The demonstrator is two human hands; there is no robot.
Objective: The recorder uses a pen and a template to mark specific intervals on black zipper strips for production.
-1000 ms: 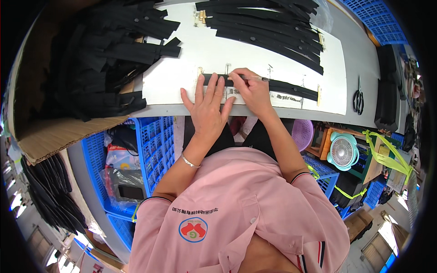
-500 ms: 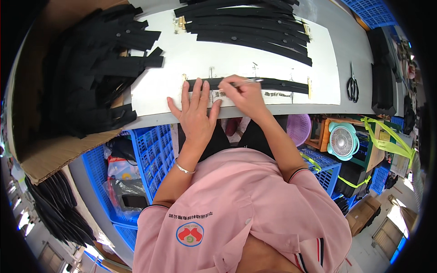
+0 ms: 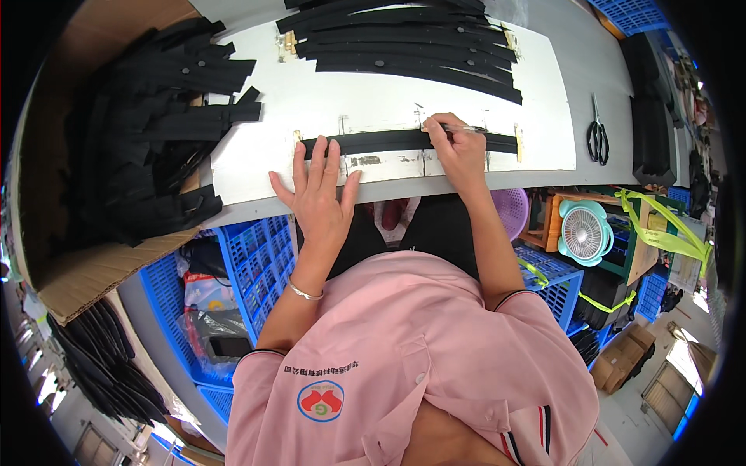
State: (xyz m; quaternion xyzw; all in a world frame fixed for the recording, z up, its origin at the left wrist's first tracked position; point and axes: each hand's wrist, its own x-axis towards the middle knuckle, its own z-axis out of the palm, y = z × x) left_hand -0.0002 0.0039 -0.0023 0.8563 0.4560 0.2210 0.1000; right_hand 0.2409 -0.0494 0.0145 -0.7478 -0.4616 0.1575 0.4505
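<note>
A black fabric strip [image 3: 388, 140] lies flat along the near part of a white board [image 3: 272, 97] that carries dark pen marks. My left hand [image 3: 317, 194] is spread open, its fingertips pressing on the strip's left end. A slim pen [image 3: 471, 129] is pinched in my right hand [image 3: 460, 155], with its tip at the strip's upper edge, right of the middle. Bits of yellowish tape [image 3: 519, 144] sit at the strip's ends. More black strips [image 3: 412, 58] are laid in a row at the far side of the board.
A heap of black strips [image 3: 155, 132] fills a cardboard box [image 3: 116, 268] at the left. Black-handled scissors [image 3: 597, 141] lie on the grey table [image 3: 594, 70] at the right. Below the table edge are blue crates [image 3: 260, 260], a purple basket [image 3: 509, 213] and a small turquoise fan [image 3: 585, 233].
My right hand has moved right along the strip with the pen. The left hand keeps its place on the strip's left end, while the whole view has shifted slightly.
</note>
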